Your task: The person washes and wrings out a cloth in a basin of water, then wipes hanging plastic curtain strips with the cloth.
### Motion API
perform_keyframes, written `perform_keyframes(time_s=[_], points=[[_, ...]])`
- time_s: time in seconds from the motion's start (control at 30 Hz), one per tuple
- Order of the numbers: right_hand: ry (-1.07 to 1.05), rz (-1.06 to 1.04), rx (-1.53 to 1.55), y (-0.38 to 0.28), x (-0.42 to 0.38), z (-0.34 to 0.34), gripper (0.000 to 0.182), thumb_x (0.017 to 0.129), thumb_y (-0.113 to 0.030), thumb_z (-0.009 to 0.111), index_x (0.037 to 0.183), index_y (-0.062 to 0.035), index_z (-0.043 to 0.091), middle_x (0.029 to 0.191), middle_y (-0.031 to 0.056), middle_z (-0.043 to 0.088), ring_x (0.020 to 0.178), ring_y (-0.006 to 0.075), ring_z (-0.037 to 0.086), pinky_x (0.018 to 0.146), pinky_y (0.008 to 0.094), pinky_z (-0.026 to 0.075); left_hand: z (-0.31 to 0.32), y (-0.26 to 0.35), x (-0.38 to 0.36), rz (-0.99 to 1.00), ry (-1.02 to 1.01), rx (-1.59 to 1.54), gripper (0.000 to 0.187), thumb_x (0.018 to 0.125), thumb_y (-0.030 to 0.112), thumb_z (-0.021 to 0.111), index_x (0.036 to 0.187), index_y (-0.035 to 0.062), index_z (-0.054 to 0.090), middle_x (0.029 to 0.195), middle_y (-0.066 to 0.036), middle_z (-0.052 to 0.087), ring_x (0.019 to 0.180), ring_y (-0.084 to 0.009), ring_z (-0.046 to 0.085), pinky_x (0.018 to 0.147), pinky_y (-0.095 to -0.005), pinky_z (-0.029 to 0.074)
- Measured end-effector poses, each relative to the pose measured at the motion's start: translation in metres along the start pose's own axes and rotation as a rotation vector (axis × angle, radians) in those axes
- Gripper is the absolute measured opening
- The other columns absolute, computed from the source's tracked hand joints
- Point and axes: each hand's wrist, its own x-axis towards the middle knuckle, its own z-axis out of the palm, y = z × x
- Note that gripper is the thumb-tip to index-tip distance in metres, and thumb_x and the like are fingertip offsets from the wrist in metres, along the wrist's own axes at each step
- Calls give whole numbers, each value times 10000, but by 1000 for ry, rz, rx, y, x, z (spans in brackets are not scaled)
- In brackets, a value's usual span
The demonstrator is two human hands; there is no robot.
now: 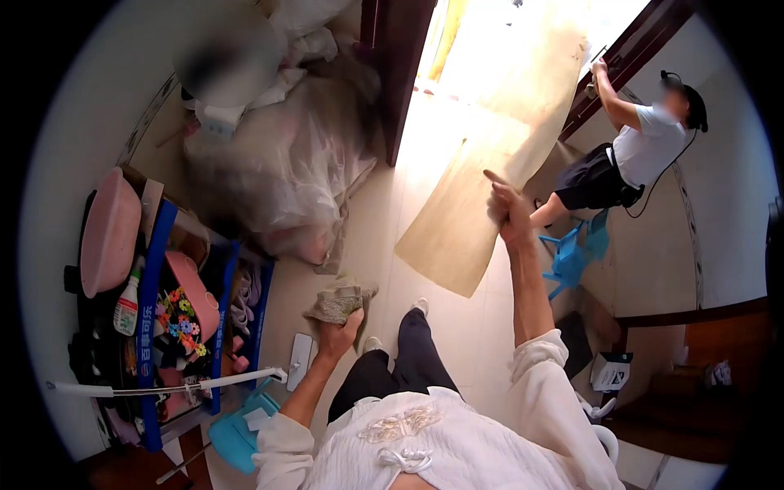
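Note:
My left hand (336,333) is closed around a crumpled grey-green rag (341,300), held out low over the floor. My right hand (510,211) is stretched forward at the right edge of a long beige sheet (457,212). Its index finger points left across the sheet, while the other fingers look curled. Whether that hand touches the sheet is hard to tell. Toward the bright doorway the sheet runs away from me, with some dark marks on its surface.
Another person (645,139) stands at the right, hands raised at the door edge. Plastic-wrapped bundles (286,171) lie at the upper left. A blue rack (155,310) with a pink basin (110,233) stands left. Blue stools (567,257) and a mop pole (204,384) are nearby.

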Motion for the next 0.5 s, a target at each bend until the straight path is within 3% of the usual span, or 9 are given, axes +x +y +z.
perform_keyframes(time_s=[0.1, 0.17, 0.2, 0.3, 0.37, 0.4, 0.43, 0.47, 0.5], points=[[28, -5, -54, 1, -9, -1, 433, 856, -174, 543, 1220, 41, 450, 555, -97, 234, 447, 8, 235, 393, 163, 187, 7, 61, 13, 67, -47, 44, 276, 762, 195, 633, 963, 18, 567, 854, -107, 600, 811, -268, 573, 749, -357, 439], [-6, -42, -13, 4, -12, -2, 656, 844, -448, 547, 1192, 97, 438, 522, -102, 209, 419, 10, 212, 381, 180, 164, 29, 80, 14, 349, -82, 98, 431, 761, 301, 643, 1087, 33, 555, 1083, -161, 546, 1028, -303, 511, 905, -422, 365], [-14, -37, 15, 2, -16, 1, 713, 836, -503, 509, 1197, 106, 425, 515, -101, 205, 417, 8, 205, 378, 181, 159, 45, 78, 15, 416, -240, 197, 462, 778, 357, 609, 1102, 34, 550, 1164, -179, 497, 1090, -335, 461, 954, -455, 313], [-71, -31, 215, 2, -28, 9, 845, 816, -624, 400, 1214, 121, 393, 505, -102, 201, 407, 4, 207, 370, 167, 186, 107, 140, 49, 503, -374, 281, 293, 823, 234, 538, 1031, 32, 577, 1067, -105, 578, 991, -281, 539, 902, -433, 368], [-50, -35, 242, -1, -42, 21, 823, 839, -615, 354, 1219, 114, 388, 552, -61, 400, 462, 48, 414, 431, 175, 380, 170, 129, 68, 484, -314, 204, 320, 813, 212, 557, 1077, 31, 552, 1100, -143, 559, 1008, -326, 537, 881, -481, 391], [64, 31, 281, -16, -53, 34, 799, 849, -603, 348, 1221, 104, 390, 661, -8, 488, 570, 96, 498, 528, 215, 447, 186, 126, 81, 503, -324, 200, 320, 813, 212, 557, 1077, 31, 552, 1100, -143, 559, 1008, -326, 537, 881, -481, 391], [177, 93, 320, -33, -63, 38, 776, 860, -590, 342, 1222, 94, 391, 769, 45, 576, 678, 144, 582, 625, 254, 515, 201, 124, 96, 773, -244, 343, 326, 810, 196, 561, 1091, 31, 544, 1086, -173, 557, 1008, -364, 531, 859, -520, 399], [-245, 21, 633, -25, -53, 7, 709, 874, -571, 343, 1174, 65, 440, 1001, 135, 587, 891, 222, 595, 787, 326, 514, 217, 132, 113, 921, -207, 406, 330, 809, 189, 562, 1098, 30, 539, 1079, -188, 557, 1007, -382, 528, 848, -539, 403], [-240, -5, 629, -16, -45, -23, 709, 874, -571, 343, 1174, 65, 440, 1001, 135, 587, 891, 222, 595, 787, 326, 514, 233, 138, 130, 1068, -155, 467, 335, 807, 181, 564, 1105, 30, 535, 1072, -203, 556, 1007, -401, 526, 837, -558, 407]])
